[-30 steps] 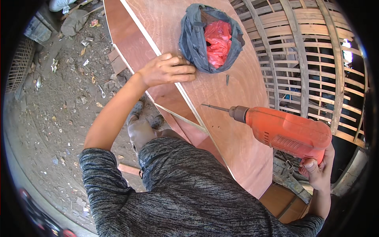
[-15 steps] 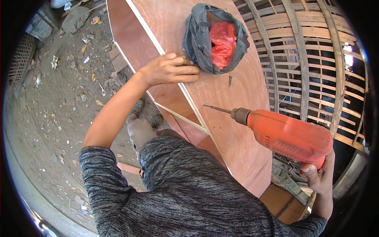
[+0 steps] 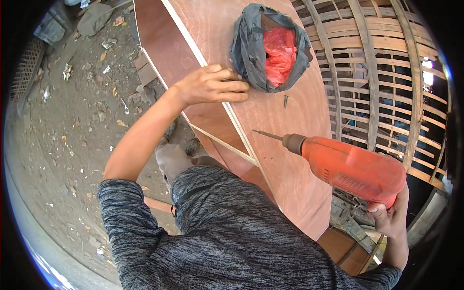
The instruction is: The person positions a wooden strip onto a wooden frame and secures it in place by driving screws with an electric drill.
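Observation:
My right hand [image 3: 389, 212] is wrapped round the grip of an orange power drill [image 3: 355, 169], at the right. Its thin bit [image 3: 267, 134] points left, and the tip meets the plywood panel [image 3: 295, 179] in the picture, close to the panel's pale edge. I cannot tell how deep the tip sits, if at all. Farther up that edge my left hand [image 3: 212, 87] lies with its fingers stretched across the panel and its thumb side partly hidden. Just right of those fingers stands a dark plastic bag [image 3: 246, 53] holding a crumpled red plastic bag [image 3: 280, 55].
Small dark screws [image 3: 285, 101] lie on the panel below the bag. Under it, a wooden cross strip [image 3: 224, 144] spans an open-sided compartment. A slatted bamboo frame [image 3: 369, 72] rises at the right. Littered earth floor [image 3: 87, 140] spreads at the left.
The panel and bag have shifted slightly right in the picture. The drill has moved a little left relative to the panel, and less of its bit shows. My left hand stays on the edge.

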Demonstrator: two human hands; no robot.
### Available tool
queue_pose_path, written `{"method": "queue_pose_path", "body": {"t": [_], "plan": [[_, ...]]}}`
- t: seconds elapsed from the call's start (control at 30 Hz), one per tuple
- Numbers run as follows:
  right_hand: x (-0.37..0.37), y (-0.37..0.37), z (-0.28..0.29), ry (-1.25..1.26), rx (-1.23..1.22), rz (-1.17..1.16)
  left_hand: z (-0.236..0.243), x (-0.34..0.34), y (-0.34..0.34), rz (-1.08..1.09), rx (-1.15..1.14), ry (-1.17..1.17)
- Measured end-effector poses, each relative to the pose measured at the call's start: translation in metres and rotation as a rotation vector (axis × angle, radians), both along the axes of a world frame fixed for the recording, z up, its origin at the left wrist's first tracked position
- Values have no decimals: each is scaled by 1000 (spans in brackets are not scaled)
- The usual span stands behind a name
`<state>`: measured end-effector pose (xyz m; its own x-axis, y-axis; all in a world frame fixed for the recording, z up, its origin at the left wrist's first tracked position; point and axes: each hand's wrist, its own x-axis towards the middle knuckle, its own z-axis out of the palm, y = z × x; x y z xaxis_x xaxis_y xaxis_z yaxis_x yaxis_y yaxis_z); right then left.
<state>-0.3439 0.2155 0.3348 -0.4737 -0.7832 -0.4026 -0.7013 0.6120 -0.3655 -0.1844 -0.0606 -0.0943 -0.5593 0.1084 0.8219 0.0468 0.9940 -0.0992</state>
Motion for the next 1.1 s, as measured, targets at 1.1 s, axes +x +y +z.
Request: {"method": "queue_pose_path", "body": {"t": [1.1], "plan": [[-12, -38, -12, 341, 100, 426, -1, -1, 4, 30, 14, 34]]}}
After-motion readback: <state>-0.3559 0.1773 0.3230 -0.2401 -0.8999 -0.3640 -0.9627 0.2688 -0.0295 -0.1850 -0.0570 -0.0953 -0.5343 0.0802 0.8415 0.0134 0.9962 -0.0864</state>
